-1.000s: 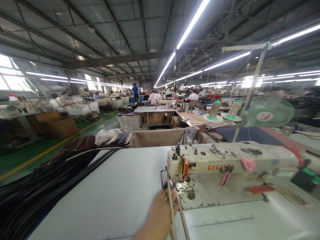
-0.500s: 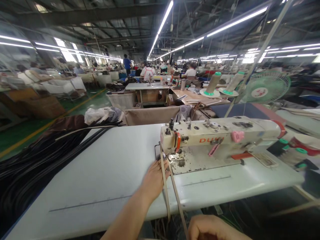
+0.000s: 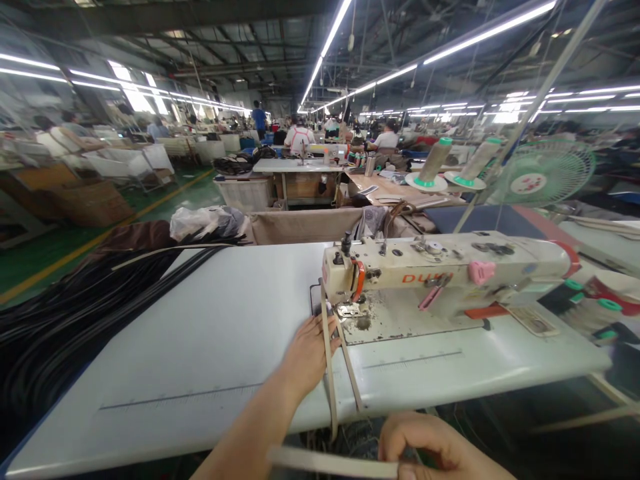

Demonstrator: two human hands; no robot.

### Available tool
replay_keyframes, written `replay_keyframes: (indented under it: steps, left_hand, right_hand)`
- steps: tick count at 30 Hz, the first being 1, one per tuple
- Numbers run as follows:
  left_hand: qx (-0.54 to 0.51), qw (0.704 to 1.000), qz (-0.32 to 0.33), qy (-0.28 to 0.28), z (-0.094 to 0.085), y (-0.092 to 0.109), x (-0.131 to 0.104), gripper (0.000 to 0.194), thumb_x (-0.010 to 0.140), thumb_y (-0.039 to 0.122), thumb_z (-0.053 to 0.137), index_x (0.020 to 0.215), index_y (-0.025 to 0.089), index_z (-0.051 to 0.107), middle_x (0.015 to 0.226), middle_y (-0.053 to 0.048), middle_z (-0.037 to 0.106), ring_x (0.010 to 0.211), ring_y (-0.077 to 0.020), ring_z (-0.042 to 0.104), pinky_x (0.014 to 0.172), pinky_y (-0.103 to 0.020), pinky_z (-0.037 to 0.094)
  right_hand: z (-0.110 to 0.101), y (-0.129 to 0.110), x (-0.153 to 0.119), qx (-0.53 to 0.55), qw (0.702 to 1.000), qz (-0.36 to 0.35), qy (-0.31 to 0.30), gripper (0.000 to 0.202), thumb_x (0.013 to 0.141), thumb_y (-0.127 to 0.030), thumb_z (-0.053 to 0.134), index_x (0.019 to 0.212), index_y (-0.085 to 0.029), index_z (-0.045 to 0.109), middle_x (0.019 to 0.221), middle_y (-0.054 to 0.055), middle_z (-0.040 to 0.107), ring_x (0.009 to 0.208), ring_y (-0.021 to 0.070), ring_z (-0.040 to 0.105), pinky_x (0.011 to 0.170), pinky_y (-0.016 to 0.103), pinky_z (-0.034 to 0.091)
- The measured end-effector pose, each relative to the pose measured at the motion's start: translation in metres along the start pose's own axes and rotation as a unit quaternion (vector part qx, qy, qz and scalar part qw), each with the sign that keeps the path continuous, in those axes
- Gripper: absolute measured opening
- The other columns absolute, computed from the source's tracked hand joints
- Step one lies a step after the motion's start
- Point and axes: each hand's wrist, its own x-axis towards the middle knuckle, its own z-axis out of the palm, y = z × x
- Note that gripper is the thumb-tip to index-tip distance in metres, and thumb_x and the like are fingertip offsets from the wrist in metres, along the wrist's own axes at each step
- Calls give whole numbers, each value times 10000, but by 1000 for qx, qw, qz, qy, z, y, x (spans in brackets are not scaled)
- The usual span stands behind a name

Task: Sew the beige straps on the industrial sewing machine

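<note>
Just ahead of the left hand (image 3: 311, 348), in the head view, stands the sewing machine (image 3: 450, 267), its metal foot area (image 3: 349, 311) right by the fingertips. That hand lies palm down on the counter (image 3: 215, 313), fingers stretched out and nearly together rather than curled, a pose that seems meant to steady the work close to the stitching point. Over its fingers runs one beige strip (image 3: 328, 367), hanging past the counter's front edge; just to its right a second strip length (image 3: 351, 370) slants down to that edge, perhaps so that both can slide freely. Nearer the wearer, to the right of and below the left hand, the right hand (image 3: 425, 437) pinches a blurred pale strip (image 3: 333, 461) between thumb and curled finger, held off the counter, likely to control it; whether it joins the others cannot be told. Left of the left hand, the black strips (image 3: 55, 347) are heaped along the counter's side, apparently out of its way. Beyond the machine, thread cones (image 3: 434, 162) stand upright, probably so thread can draw off cleanly.
</note>
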Motion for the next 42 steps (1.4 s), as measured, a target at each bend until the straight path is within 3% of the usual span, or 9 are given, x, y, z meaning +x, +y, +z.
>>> replay_keyframes:
  steps: [4, 10, 15, 20, 25, 30, 42]
  left_hand:
    - [4, 1000, -1, 5, 2, -1, 0, 400, 1095, 365, 442, 1444, 222, 574, 1493, -85, 621, 1430, -249, 537, 1209, -492, 434]
    - [2, 1000, 3, 12, 5, -4, -1, 394, 1090, 337, 442, 1438, 217, 582, 1469, -91, 640, 1407, -263, 561, 1195, -514, 450]
    - [-4, 1000, 11, 8, 2, -2, -1, 405, 1089, 334, 449, 1451, 201, 571, 1482, -113, 626, 1408, -272, 560, 1199, -516, 447]
    - [4, 1000, 7, 9, 0, 1, 0, 405, 1099, 342, 431, 1462, 211, 552, 1495, -97, 617, 1429, -258, 538, 1211, -507, 434]
    - [0, 1000, 1, 3, -1, 2, -1, 412, 1100, 356, 425, 1458, 202, 559, 1491, -95, 621, 1437, -263, 529, 1213, -512, 431]
    - [3, 1000, 3, 9, 0, 1, -1, 424, 1103, 375, 418, 1478, 218, 540, 1494, -87, 620, 1443, -256, 522, 1222, -504, 421]
    - [18, 1000, 5, 7, 6, -4, -2, 431, 1102, 373, 416, 1491, 221, 520, 1515, -90, 600, 1461, -260, 499, 1224, -514, 411]
  right_hand:
    - [-1, -12, 8, -6, 999, -31, 27, 215, 897, -452, 689, 868, -260, 782, 857, 42, 664, 871, 256, 603, 817, 369, 460]
    - [2, -2, 15, 32, 997, 15, 65, 187, 851, -377, 693, 750, -225, 651, 746, -5, 572, 768, 203, 518, 710, 320, 400]
    - [7, 4, 23, 62, 994, 23, 82, 316, 876, -524, 642, 936, -216, 684, 716, -22, 549, 694, 179, 487, 662, 308, 385]
    - [14, 14, 37, 31, 986, 55, 152, 443, 884, -650, 572, 921, -217, 658, 638, -31, 547, 649, 186, 494, 679, 326, 408]
    - [21, 26, 51, 15, 982, 37, 183, 438, 895, -550, 570, 1122, -190, 676, 732, -3, 608, 756, 231, 584, 767, 357, 464]
    - [28, 37, 61, 11, 980, 30, 199, 596, 915, -477, 544, 1431, -177, 542, 768, -5, 627, 752, 238, 606, 793, 378, 496]
    - [33, 36, 80, -64, 974, 23, 215, 537, 911, -363, 511, 1410, -179, 585, 755, -4, 596, 742, 239, 588, 761, 375, 494]
